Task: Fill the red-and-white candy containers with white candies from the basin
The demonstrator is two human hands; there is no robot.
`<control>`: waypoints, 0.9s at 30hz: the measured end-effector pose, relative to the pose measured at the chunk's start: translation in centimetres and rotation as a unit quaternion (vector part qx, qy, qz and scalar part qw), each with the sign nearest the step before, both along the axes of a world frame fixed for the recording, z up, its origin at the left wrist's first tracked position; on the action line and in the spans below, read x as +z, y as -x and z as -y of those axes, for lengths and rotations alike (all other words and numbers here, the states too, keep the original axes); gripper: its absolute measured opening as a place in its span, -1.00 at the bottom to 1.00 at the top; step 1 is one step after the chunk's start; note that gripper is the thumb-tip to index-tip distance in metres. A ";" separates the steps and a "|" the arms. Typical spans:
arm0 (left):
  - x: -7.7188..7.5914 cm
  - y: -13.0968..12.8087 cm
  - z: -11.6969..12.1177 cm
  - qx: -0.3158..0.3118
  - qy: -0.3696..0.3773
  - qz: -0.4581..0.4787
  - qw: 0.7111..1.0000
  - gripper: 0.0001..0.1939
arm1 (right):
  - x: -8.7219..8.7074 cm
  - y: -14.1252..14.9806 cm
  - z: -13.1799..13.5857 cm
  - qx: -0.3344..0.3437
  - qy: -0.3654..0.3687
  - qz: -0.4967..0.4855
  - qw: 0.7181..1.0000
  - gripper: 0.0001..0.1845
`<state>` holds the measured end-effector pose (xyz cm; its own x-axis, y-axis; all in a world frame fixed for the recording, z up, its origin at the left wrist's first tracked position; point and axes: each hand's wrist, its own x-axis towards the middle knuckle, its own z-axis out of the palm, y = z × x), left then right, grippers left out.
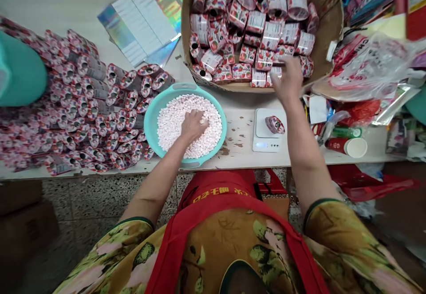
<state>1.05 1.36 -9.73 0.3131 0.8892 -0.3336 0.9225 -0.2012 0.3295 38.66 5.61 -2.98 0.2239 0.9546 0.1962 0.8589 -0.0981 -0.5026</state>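
Note:
My left hand (193, 124) is dug into small white-pink candies in a teal bowl (150, 115), fingers curled into the pile. My right hand (289, 81) reaches forward over the near edge of a cardboard box (333, 27) full of strawberry-print pouches (256, 23); it is blurred and its fingers point down among the pouches. One strawberry-print pouch (274, 125) lies on a small white scale (264, 143) between my hands.
A big heap of the same pouches (83, 112) covers the table's left side, beside a teal object (20, 74). Holographic sheets (143, 18) lie at the back. Plastic bags, bottles and a paper cup (356, 147) crowd the right.

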 end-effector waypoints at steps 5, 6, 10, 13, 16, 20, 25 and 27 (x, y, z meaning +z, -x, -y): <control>-1.3 2.2 1.0 0.078 -0.014 0.005 0.997 -0.66 | -4.4 -0.6 -10.2 0.104 0.134 -0.078 0.982 -0.46; -1.4 2.4 1.1 0.108 -0.018 0.015 0.994 -0.69 | -5.3 -0.5 -10.7 0.119 0.101 -0.106 0.982 -0.50; -1.3 2.7 1.0 0.300 0.005 0.159 0.941 -0.75 | -6.8 -0.7 -10.8 0.109 0.015 -0.183 0.977 -0.66; -0.3 2.6 0.8 0.430 0.078 0.381 0.815 -0.70 | -5.6 -1.3 -10.7 0.019 0.086 -0.143 0.986 -0.75; 1.2 2.8 0.6 0.505 0.157 0.542 0.654 -0.63 | -2.4 -1.5 -8.0 -0.007 0.072 -0.135 0.988 -0.75; 2.9 3.8 0.3 0.537 0.233 0.616 0.527 -0.59 | 2.4 1.1 1.1 0.057 -0.102 -0.275 0.954 -0.52; 2.6 3.9 0.0 0.529 0.286 0.667 0.440 -0.66 | 2.6 8.9 11.0 0.023 0.029 -0.469 0.883 -0.31; 2.3 3.6 -0.3 0.542 0.308 0.658 0.421 -0.71 | 1.5 12.1 12.6 0.012 0.081 -0.526 0.847 -0.36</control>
